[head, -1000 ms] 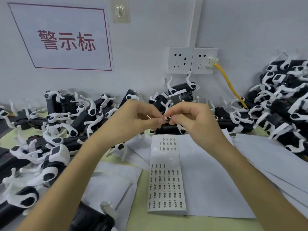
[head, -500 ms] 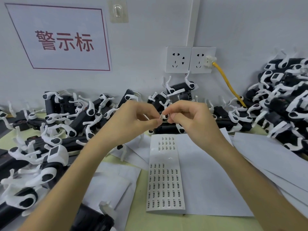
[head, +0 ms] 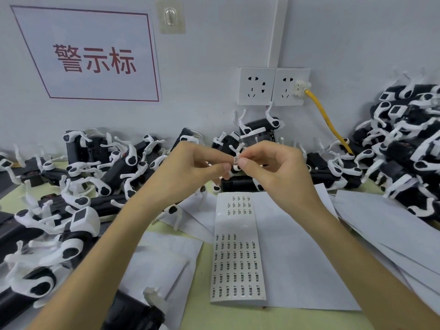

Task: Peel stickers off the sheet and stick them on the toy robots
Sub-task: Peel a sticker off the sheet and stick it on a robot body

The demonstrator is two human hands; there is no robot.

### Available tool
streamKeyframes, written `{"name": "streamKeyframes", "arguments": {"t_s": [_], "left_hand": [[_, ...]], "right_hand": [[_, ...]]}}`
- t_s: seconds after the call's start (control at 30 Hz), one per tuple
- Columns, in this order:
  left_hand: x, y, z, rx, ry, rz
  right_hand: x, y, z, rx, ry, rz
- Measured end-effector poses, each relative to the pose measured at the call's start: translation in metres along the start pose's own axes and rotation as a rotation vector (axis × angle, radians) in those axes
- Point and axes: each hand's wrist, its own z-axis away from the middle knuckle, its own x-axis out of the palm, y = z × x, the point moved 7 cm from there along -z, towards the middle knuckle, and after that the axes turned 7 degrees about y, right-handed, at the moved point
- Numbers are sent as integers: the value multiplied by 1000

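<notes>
Workbench against a pale grey wall (head: 357,44), soft even light.
Wall has a white sign (head: 90,55) with red border and red characters, a clear stick-on hook (head: 172,15), and a white conduit (head: 276,32) dropping to a double socket (head: 273,86). A white plug (head: 301,88) sits in the right outlet, and its yellow cable (head: 326,120) runs down-right; the far end is hard to trace. Table top (head: 202,313) is pale yellow-green.

Sign (head: 90,55) on wall: we read 警示标 in red characters, inside a red border. Sheet (head: 238,258): rows of small black print, too small for us to read. Sticker (head: 236,159) at fingertips: print likewise unreadable.
</notes>
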Motion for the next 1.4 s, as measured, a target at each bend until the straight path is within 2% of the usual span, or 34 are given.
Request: {"name": "streamKeyframes", "arguments": {"t_s": [0.17, 0.27, 0.37, 0.47, 0.53, 0.67, 0.77, 0.9, 1.0, 1.07, 1.13, 1.23, 1.4], "left_hand": [[5, -4, -4, -5, -20, -113], [-2, -15, -6, -66, 17, -348], [-9, -33, -6, -171, 14, -479], [-11, -59, 0, -265, -25, -807], [-10, -76, 4, -333, -35, -882], [-24, -93, 6, -427, 63, -734], [-28, -92, 1, -426, 104, -551], [-24, -73, -3, -383, 254, -151], [-5, -63, -2, -463, 204, 290], [6, -53, -2, -469, 154, 502], [11, -43, -3, -408, 162, 541], [12, -28, -3, -262, 183, 462], [18, -7, 0, -117, 71, 354]], "right_hand": [[1, 1, 1, -13, 1, 73], [6, 0, 3, 1, -40, 55], [8, -1, 3, -2, -72, 35], [9, 2, 3, 32, -95, -3], [11, 4, 4, 55, -111, -26], [12, 5, 4, 55, -120, -25], [10, 7, 3, 69, -104, -26], [11, 5, 3, 132, -109, -146], [13, 4, 3, 212, -119, -281], [13, 2, 3, 220, -119, -306], [13, -2, 4, 206, -116, -305], [15, -4, 5, 188, -113, -262], [14, -4, 6, 173, -70, -207]]}}
